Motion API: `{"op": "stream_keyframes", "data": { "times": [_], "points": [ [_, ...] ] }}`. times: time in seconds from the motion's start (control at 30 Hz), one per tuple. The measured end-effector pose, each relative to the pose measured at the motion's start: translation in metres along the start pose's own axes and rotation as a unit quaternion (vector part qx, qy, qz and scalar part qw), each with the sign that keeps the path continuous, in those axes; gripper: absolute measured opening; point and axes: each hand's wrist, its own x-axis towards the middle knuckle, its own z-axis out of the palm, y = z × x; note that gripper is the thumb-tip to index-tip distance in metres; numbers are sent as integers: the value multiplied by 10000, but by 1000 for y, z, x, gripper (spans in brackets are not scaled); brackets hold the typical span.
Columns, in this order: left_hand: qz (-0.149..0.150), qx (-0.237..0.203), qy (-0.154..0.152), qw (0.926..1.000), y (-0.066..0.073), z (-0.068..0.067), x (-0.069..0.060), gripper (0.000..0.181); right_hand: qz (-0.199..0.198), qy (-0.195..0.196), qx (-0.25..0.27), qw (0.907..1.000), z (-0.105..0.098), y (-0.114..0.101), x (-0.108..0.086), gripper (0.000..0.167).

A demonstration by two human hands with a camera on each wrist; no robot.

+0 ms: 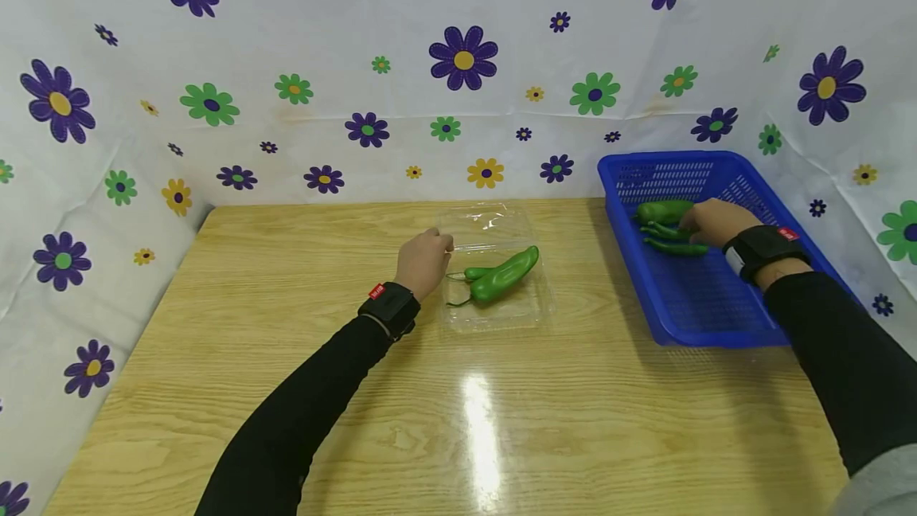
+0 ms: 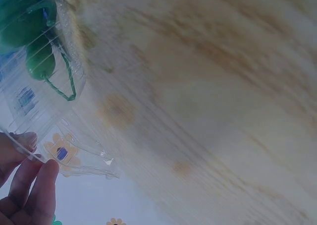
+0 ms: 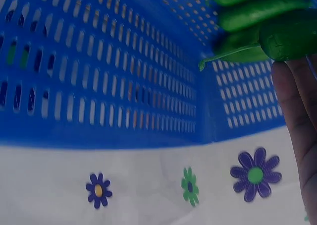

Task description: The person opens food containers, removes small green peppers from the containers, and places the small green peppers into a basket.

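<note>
One fat pepper (image 1: pixel 505 276) lies slantwise in the clear box (image 1: pixel 494 322) on the table (image 1: pixel 301 277), a small pepper (image 1: pixel 476 272) tucked just beside it, the lid (image 1: pixel 483 227) open on the far side. My left hand (image 1: pixel 424 263) is at the box's left edge, thumb and fingers clamped on the thin plastic. That wall looks light, slick and springy, so I'd say a gentle pinch at the rim is plenty; squeeze hard and it could buckle or crack. Over to the basket (image 1: pixel 716 338): my right hand (image 1: pixel 719 222) is down inside, fingertips touching a glossy pepper (image 3: pixel 290 39), more peppers (image 3: pixel 267 9) behind it. Thumb's hidden in the wrist view, so I can't tell whether those fingers have closed on it. Probably light, firm, slippery and easily bruised. Best hold, I reckon, is round its thick middle with soft pads; the stem (image 3: pixel 228 54) looks thin enough to snap.
</note>
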Motion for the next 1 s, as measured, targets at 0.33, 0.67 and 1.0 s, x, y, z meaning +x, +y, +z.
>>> {"op": "stream_keyframes", "data": {
  "times": [0.33,0.67,1.0],
  "points": [
    [-33,20,-38,10000,0,2,-1,8,75,-359,-55,9993,20,-2,3,26],
    [-36,26,11,10000,1,0,-1,8,24,-493,-177,9986,33,4,5,27],
    [-82,28,-29,10000,0,0,0,9,186,-463,-75,9987,41,4,3,22]
  ]
}}
